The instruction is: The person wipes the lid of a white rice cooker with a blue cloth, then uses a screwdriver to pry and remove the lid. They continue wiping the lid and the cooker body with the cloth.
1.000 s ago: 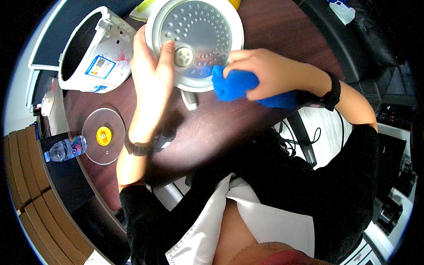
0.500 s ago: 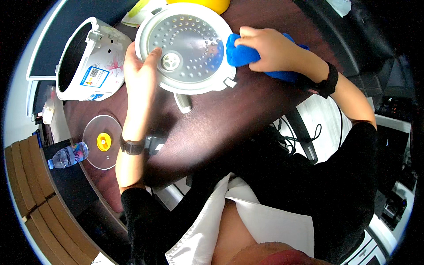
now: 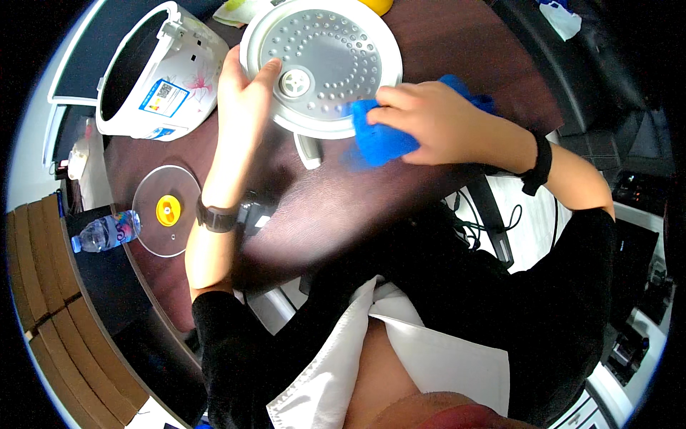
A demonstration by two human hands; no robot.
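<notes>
A round rice cooker lid (image 3: 336,61) shows its dimpled metal inside and white rim, with a small round vent near its left side. My left hand (image 3: 246,89) grips its left edge, thumb over the metal and the other fingers mostly hidden beneath. A pale handle (image 3: 308,151) sticks out below the rim. My right hand (image 3: 443,121) is closed on a bunched blue cloth (image 3: 382,139), which touches the lid's lower right rim. Left of the lid stands the white rice cooker body (image 3: 204,53), floral and labelled, its dark opening facing left.
A clear round lid with a yellow knob (image 3: 168,211) lies on the dark red-brown table (image 3: 329,186), left of my left forearm. Beyond it is a plastic bottle (image 3: 107,231). Part of a yellow object (image 3: 379,6) and a white-green cloth (image 3: 236,12) show at the far edge.
My right hand has brought the blue cloth from the lid's right edge down and round to its lower right rim. The left hand keeps its hold, and the whole view has shifted slightly.
</notes>
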